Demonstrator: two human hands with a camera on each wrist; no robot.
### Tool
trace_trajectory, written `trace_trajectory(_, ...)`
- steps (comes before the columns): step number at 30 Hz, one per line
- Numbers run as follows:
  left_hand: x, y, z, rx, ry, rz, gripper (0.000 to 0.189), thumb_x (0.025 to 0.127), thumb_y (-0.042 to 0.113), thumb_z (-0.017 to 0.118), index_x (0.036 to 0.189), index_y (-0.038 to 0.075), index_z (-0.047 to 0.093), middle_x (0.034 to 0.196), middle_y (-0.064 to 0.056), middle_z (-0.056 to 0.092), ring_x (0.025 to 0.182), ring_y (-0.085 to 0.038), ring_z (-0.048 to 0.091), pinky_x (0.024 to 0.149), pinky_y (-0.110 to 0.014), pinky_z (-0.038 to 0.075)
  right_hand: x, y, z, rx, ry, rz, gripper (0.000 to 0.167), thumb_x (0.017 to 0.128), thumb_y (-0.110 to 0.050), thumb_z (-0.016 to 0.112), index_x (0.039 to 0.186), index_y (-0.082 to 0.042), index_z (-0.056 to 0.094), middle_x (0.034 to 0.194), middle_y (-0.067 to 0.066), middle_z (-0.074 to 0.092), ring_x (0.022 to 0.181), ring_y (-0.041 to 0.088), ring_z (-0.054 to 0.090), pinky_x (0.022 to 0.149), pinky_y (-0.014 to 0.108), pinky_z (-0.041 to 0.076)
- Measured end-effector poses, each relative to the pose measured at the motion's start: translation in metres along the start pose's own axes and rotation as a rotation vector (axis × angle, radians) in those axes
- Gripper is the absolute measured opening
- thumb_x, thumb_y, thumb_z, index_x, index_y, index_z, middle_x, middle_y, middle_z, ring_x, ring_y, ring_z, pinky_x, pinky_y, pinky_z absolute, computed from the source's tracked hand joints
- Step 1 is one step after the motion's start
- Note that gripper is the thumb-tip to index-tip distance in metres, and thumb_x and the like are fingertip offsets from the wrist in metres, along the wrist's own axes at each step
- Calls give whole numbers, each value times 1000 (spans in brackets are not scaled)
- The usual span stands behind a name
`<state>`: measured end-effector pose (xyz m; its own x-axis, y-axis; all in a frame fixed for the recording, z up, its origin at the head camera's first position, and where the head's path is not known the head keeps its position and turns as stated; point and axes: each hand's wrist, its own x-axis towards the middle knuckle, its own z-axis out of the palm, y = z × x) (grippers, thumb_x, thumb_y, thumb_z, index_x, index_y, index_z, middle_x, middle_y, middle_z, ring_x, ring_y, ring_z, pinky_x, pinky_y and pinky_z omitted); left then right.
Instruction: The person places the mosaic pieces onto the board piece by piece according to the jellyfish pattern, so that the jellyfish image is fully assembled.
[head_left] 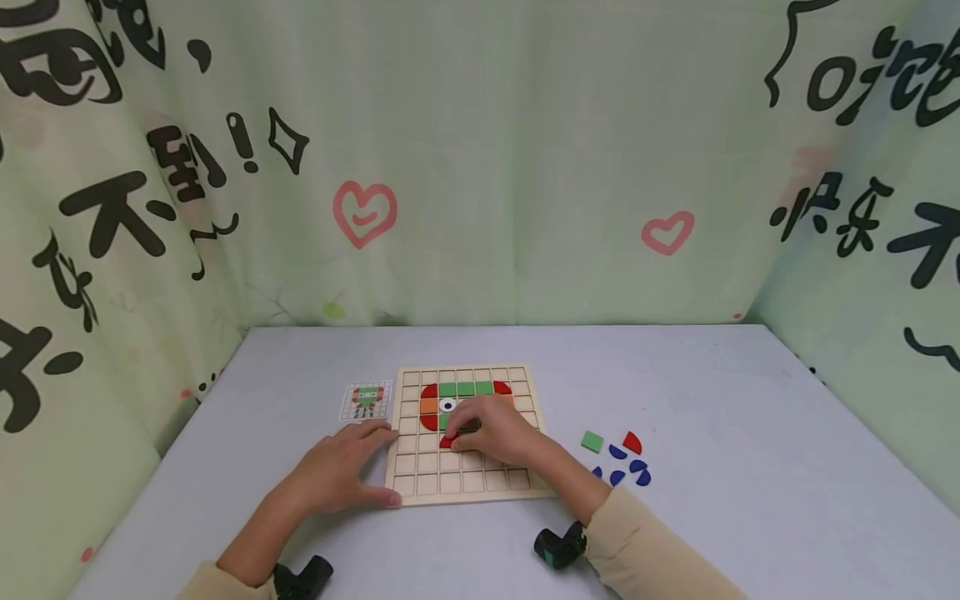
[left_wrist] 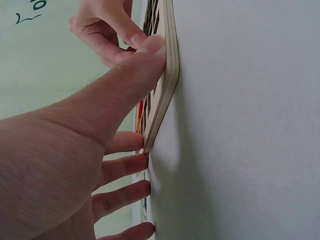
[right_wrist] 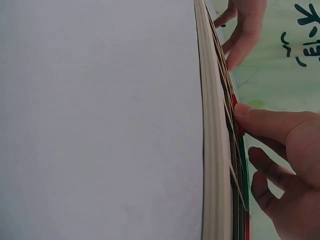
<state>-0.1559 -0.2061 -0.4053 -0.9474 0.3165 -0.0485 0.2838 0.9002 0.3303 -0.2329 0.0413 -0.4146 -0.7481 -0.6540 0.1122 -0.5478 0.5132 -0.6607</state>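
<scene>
A wooden grid board lies on the table with several coloured pieces set in its cells, among them green squares, orange squares and a white piece with a black eye dot. My left hand rests at the board's left side, thumb on the near corner, fingers spread along the edge. Over the middle of the grid, my right hand pinches a red curved-edged piece between thumb and fingertips, low at a cell below the eye piece. The right hand covers part of the pattern.
Left of the board lies a pattern card with a small coloured figure. To the right are loose pieces: a green square, a red quarter-round and several blue half-rounds. A curtain hangs behind the table.
</scene>
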Motion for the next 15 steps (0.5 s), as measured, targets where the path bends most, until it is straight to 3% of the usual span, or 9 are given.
trace_trajectory(10, -1, 1, 0, -8, -9, -13, 86, 64, 60, 80, 135, 17, 55, 145, -5, 48, 134, -32, 45, 102, -57, 41, -4, 0, -3, -23, -6, 33, 7, 85, -16, 74, 91, -19, 77, 110, -6, 67, 114, 16, 57, 97, 37, 48)
trace_trajectory(15, -1, 1, -1, -17, -1, -15, 85, 64, 58, 82, 134, 17, 55, 144, -5, 48, 134, -31, 45, 102, -57, 40, -5, 2, -3, -41, 20, 74, 12, 86, -17, 74, 98, -19, 76, 107, -7, 67, 106, 14, 58, 88, 33, 50)
